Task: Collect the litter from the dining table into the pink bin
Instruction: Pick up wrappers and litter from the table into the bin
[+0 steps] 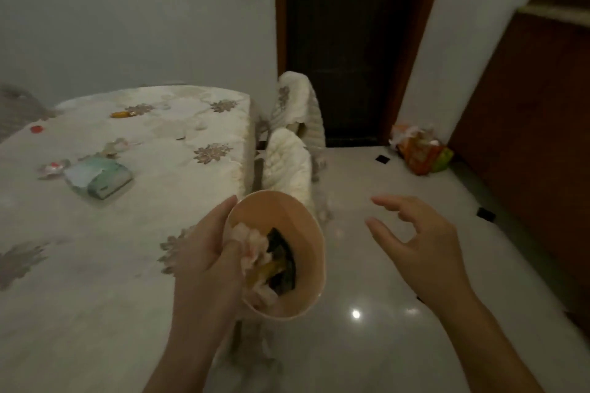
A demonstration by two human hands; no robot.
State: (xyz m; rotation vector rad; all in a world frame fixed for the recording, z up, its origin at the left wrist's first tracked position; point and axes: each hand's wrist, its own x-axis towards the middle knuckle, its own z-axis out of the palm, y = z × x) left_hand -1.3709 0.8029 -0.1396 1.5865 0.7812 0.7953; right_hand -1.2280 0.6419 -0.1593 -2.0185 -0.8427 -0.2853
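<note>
My left hand (pixel 207 252) grips the rim of the pink bin (pixel 306 233), held tilted just off the table's right edge, thumb inside on crumpled pale paper. Dark and orange scraps lie in the bin too. My right hand (pixel 412 233) hovers open to the right of the bin, fingers curled, holding nothing. On the dining table (pixel 95 265) lie a torn pale green box (pixel 102 179), a crumpled wrapper with red (pixel 54 167), a red cap (pixel 36 128), an orange wrapper (pixel 123 114) and a clear crumpled wrapper (pixel 115 147).
Two chairs with white covers (pixel 287 166) stand tucked at the table's right side. An orange and green bag (pixel 421 150) sits on the floor by a dark doorway (pixel 348 41). Glossy tiled floor (pixel 383 344) spreads to the right; a wooden cabinet (pixel 542 137) lines the far right.
</note>
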